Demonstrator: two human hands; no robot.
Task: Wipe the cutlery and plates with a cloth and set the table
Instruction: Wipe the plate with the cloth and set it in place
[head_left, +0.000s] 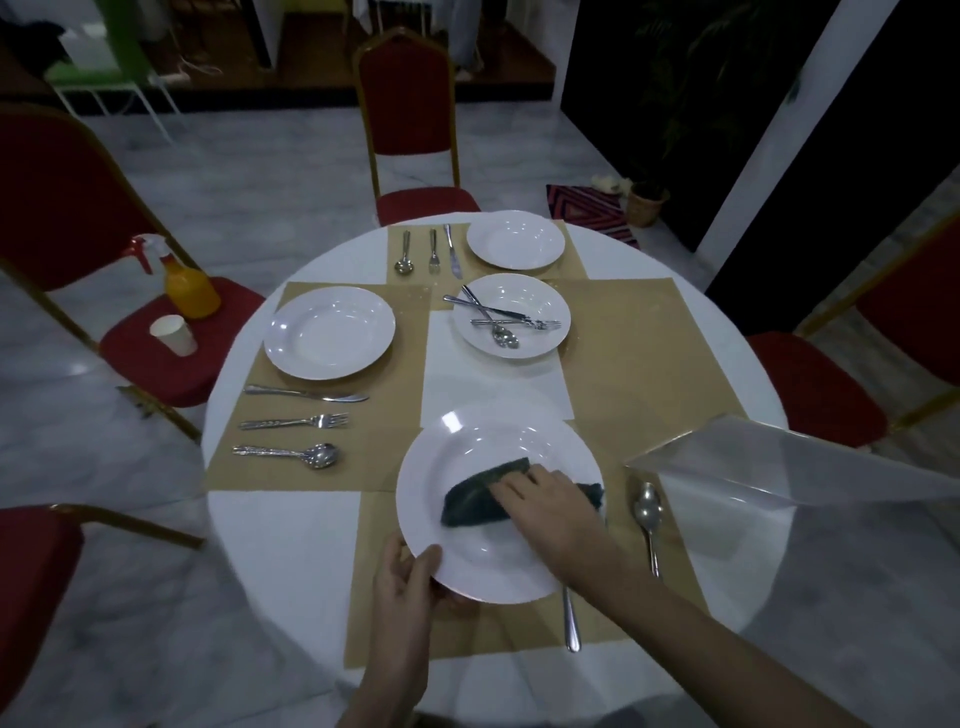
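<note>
Right now the near plate (467, 525) is sitting tilted over the closest brown placemat (395, 623), and the dark cloth (478, 493) is lying in its well under the right hand (540, 504), whose fingers are lying flat on the fabric and pressing it down rather than curling round it. The left hand (405, 577) is gripping the plate's near-left rim, thumb on top, the other fingers apparently underneath, though they are hidden. To wipe well, I judge the cloth should be sweeping in overlapping circles from the well out across the rim, while the left hand is keeping the plate steady and turning it so no part is being missed. A spoon (647, 514) is lying just right of the plate, and another handle (570, 618) is poking out from under its near edge. Farther off, the middle plate (511, 317) is holding a crossed heap of cutlery (498, 319), seemingly waiting to be wiped, while the left plate (330, 332) and the far plate (514, 239) are holding nothing.
</note>
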